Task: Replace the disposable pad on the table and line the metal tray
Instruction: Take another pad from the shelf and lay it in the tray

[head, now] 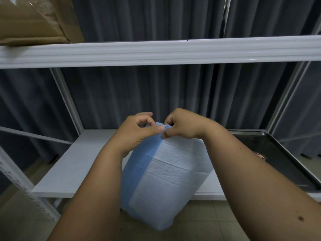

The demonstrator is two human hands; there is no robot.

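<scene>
A folded disposable pad (166,173), white with a blue border, hangs in front of me over the white shelf (73,164). My left hand (137,131) and my right hand (182,126) pinch its top edge side by side, fingers closed on the blue rim. The pad's lower end droops below the shelf's front edge. A dark metal tray (278,157) lies on the shelf at the right, partly hidden behind my right forearm.
A white shelf rail (156,51) crosses above my hands. A cardboard box (34,20) sits on the upper shelf at the top left. Grey curtains (139,94) hang behind the rack. White uprights stand at both sides. Tiled floor shows below.
</scene>
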